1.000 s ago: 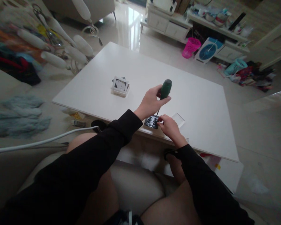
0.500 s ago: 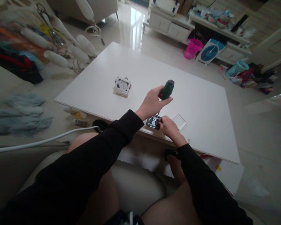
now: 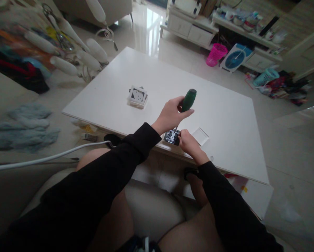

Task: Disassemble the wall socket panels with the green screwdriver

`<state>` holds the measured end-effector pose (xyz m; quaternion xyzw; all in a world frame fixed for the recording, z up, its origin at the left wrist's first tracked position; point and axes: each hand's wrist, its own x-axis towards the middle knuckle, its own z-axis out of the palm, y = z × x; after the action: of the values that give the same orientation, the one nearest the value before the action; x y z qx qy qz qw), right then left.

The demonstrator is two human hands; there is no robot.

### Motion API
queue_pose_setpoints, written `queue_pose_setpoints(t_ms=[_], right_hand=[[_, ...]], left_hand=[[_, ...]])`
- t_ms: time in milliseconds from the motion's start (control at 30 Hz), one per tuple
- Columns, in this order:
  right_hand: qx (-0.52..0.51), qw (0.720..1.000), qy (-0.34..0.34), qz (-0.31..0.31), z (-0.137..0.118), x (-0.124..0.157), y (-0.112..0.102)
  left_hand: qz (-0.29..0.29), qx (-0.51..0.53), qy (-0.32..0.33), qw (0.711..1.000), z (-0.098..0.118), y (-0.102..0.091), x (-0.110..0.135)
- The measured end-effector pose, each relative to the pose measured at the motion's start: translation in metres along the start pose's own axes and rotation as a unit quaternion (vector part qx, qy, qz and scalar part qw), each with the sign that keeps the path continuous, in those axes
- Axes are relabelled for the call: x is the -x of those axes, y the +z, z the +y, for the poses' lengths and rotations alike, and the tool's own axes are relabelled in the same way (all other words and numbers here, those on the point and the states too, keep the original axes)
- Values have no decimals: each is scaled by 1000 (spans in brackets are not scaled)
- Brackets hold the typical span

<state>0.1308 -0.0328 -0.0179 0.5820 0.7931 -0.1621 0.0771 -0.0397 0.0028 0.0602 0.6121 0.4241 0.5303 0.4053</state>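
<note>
My left hand point(image 3: 170, 114) is closed around the green handle of a screwdriver point(image 3: 188, 99), which stands nearly upright with its tip down on a small dark socket module point(image 3: 171, 137) near the front edge of the white table point(image 3: 225, 105). My right hand point(image 3: 188, 144) pinches the right side of that module and holds it against the tabletop. A white square cover plate point(image 3: 200, 136) lies just right of my right hand. Farther left on the table sits a white wall socket point(image 3: 138, 96).
A white cable point(image 3: 49, 157) runs over the floor at the left, past a grey fluffy mat point(image 3: 23, 126). A pink basket point(image 3: 216, 53), a blue and white fan point(image 3: 235, 57) and white cabinets point(image 3: 191, 29) stand beyond the table. My knees are under the table's front edge.
Both hands have kept their grips. The screwdriver handle has leaned slightly more to the right, and the view has drifted a little.
</note>
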Motion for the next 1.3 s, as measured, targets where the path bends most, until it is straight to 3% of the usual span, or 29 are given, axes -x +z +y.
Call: queue_pose_setpoints(t_ms=[367, 600, 700, 800, 1000, 1300], right_hand=[[-43, 997, -52, 30, 6, -4, -1], [-66, 995, -51, 60, 4, -1, -11], [-76, 993, -39, 87, 19, -2, -22], [-65, 992, 12, 108, 50, -5, -30], [-34, 990, 103, 89, 109, -4, -20], [-24, 993, 111, 44, 117, -2, -6]], left_hand=[[0, 5, 3, 1000, -3, 0, -1], [1, 7, 5, 1000, -1, 0, -1], [4, 5, 9, 1000, -2, 0, -2], [8, 2, 14, 1000, -4, 0, -2], [13, 0, 15, 1000, -4, -1, -2], [13, -2, 2, 1000, -3, -3, -3]])
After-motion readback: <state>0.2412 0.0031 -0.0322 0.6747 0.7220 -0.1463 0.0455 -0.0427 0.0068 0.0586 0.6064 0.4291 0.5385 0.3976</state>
